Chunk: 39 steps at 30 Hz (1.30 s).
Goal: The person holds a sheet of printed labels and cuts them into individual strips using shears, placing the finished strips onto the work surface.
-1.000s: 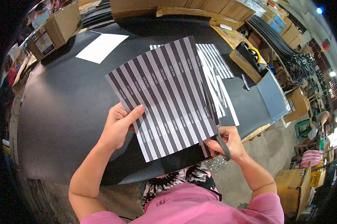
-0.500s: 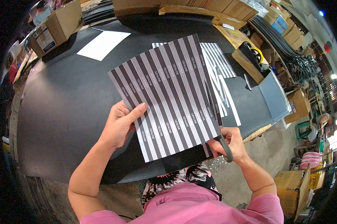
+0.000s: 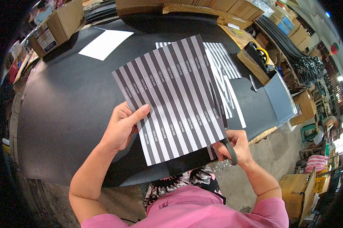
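My left hand [image 3: 126, 125] pinches the left edge of a striped sheet [image 3: 171, 102], thumb on top and fingers beneath. Dark and light grey bands run down the sheet, printed with "GENUINE LEATHER". At its lower right corner my right hand [image 3: 236, 146] is closed round the dark handle of a pair of scissors [image 3: 232, 152]. The blades are mostly hidden by the sheet and lie along its right edge, where a narrow strip [image 3: 222, 110] is partly separated from it. Both hands are above the front of the black table.
On the black table [image 3: 65, 98] lie a white sheet [image 3: 107, 43], another striped sheet [image 3: 222, 57] and cut strips [image 3: 236, 100]. A small open box [image 3: 255, 68] holding a yellow tape roll [image 3: 262, 56] sits at the right. Cardboard boxes [image 3: 57, 26] line the back.
The striped sheet has shifted very slightly to the right at its upper left. The right hand and scissors have moved a little to the right; the left hand keeps its hold.
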Available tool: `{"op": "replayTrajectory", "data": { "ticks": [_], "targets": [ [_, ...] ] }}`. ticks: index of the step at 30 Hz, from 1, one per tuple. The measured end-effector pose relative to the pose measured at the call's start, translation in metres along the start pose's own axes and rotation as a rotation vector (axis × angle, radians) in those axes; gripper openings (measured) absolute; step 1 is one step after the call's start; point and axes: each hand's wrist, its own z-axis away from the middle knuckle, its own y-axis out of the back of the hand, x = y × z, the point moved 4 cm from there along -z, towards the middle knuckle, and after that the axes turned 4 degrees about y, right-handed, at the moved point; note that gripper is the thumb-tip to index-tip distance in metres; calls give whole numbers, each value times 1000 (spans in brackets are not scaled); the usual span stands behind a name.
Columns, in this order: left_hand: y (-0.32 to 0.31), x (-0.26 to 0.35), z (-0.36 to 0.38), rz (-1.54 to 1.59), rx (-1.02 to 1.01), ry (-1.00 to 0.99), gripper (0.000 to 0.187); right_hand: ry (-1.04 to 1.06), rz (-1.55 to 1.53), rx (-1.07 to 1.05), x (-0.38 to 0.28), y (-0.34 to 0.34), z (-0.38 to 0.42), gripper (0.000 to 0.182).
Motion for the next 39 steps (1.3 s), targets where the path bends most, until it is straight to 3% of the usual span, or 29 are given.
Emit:
{"op": "replayTrajectory", "data": {
  "ticks": [22, 39],
  "targets": [
    [1, 0, -2, 2, -3, -8, 24, -24, 18, 30, 1, 0, 1, 28],
    [2, -1, -2, 9, -5, 18, 24, -44, 23, 35, -2, 1, 3, 21]
  ]
}}
